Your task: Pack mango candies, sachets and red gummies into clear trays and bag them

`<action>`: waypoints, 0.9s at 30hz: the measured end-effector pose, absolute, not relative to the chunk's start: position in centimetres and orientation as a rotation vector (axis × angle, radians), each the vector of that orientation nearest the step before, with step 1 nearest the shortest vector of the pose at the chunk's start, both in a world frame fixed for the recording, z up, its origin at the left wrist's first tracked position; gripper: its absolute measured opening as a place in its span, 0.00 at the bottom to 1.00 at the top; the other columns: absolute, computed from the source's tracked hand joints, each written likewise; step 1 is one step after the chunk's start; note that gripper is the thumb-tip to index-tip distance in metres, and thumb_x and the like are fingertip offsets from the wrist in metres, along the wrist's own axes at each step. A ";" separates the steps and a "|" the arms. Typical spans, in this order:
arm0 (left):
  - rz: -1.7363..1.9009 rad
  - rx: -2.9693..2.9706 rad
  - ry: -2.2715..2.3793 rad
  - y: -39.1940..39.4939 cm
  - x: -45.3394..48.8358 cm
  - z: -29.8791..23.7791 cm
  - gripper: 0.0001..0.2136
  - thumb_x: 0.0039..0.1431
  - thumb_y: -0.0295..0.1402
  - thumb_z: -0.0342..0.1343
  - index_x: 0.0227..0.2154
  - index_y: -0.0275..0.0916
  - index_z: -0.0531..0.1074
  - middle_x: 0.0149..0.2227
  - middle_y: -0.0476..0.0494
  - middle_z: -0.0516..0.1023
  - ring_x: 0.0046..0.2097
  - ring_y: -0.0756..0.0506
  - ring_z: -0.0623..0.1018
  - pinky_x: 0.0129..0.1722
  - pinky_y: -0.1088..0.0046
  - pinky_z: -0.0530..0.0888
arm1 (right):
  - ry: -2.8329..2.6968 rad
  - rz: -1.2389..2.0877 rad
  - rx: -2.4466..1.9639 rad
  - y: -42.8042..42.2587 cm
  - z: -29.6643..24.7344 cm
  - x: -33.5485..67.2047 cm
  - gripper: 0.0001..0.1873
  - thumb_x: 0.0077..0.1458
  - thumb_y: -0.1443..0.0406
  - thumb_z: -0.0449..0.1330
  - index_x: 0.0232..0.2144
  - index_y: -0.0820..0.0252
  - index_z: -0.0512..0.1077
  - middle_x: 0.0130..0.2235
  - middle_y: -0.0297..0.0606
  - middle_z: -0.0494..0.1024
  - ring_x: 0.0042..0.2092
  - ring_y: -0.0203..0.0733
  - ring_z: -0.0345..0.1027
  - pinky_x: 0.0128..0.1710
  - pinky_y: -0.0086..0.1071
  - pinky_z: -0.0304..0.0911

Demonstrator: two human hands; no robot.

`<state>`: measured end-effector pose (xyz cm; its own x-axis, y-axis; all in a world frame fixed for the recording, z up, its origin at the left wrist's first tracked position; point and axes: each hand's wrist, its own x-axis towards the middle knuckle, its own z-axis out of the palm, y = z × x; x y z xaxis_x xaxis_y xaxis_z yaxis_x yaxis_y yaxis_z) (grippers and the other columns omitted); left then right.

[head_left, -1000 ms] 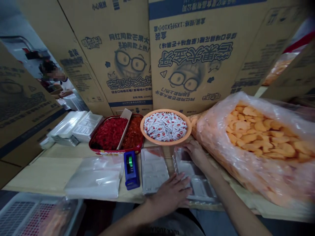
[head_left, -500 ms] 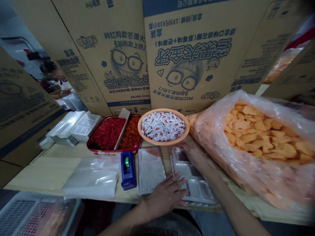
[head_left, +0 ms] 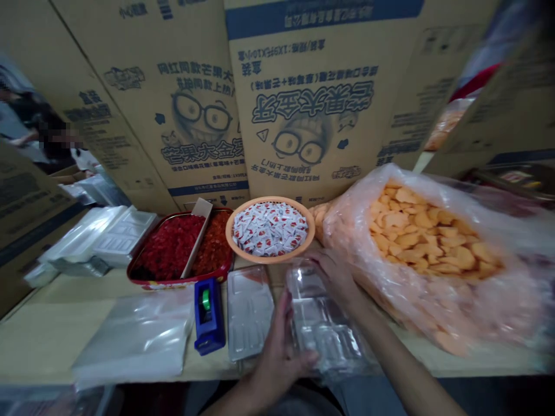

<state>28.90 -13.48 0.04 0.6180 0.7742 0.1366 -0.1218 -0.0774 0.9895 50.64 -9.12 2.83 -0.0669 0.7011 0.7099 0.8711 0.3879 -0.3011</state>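
Observation:
A clear plastic compartment tray [head_left: 323, 312] lies on the table in front of me. My right hand [head_left: 333, 277] grips its far right edge, with its fingertips at the top corner. My left hand [head_left: 277, 352] stands on edge along the tray's left side. Its fingers point away from me and its thumb is spread towards the tray's near corner; whether it presses on the plastic I cannot tell. A second clear tray [head_left: 249, 312] lies flat just left of that hand. Beyond both trays sits an orange basket [head_left: 269, 259] full of small white-and-red sachets [head_left: 269, 228].
A blue tape dispenser [head_left: 209, 318] and a stack of clear plastic bags [head_left: 134, 338] are to the left. Behind them are a divided red tin [head_left: 173, 283] of red and orange pieces and stacked trays [head_left: 124, 237]. An open bag of orange pieces [head_left: 416, 242] fills the right. Cartons [head_left: 303, 115] stand behind.
My left hand has gone from lying flat across the tray's near part to standing at its left side, thumb spread. My right hand stays at the far edge. The whole view has shifted.

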 end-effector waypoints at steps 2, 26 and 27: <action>0.799 1.106 0.611 -13.2 30.5 0.7 0.43 0.47 0.39 0.65 0.64 0.47 0.47 0.63 0.33 0.58 0.60 0.37 0.65 0.59 0.56 0.61 | -1.815 -0.267 -1.309 -9.7 4.7 50.0 0.12 0.63 0.66 0.48 0.41 0.57 0.71 0.37 0.41 0.75 0.40 0.45 0.68 0.38 0.39 0.66; 0.559 0.567 0.690 -11.3 32.2 5.1 0.31 0.40 0.25 0.65 0.49 0.40 0.61 0.48 0.35 0.74 0.44 0.36 0.78 0.41 0.58 0.74 | -0.902 -0.043 -2.334 -6.0 5.9 70.8 0.11 0.47 0.65 0.61 0.33 0.65 0.67 0.35 0.50 0.73 0.37 0.48 0.68 0.33 0.35 0.59; 0.558 0.564 0.684 -11.2 32.2 5.3 0.31 0.40 0.25 0.65 0.50 0.40 0.61 0.48 0.34 0.74 0.44 0.36 0.78 0.41 0.58 0.74 | -0.878 -0.019 -2.315 -6.2 5.8 71.1 0.08 0.47 0.66 0.61 0.31 0.63 0.67 0.32 0.46 0.73 0.35 0.46 0.68 0.32 0.34 0.58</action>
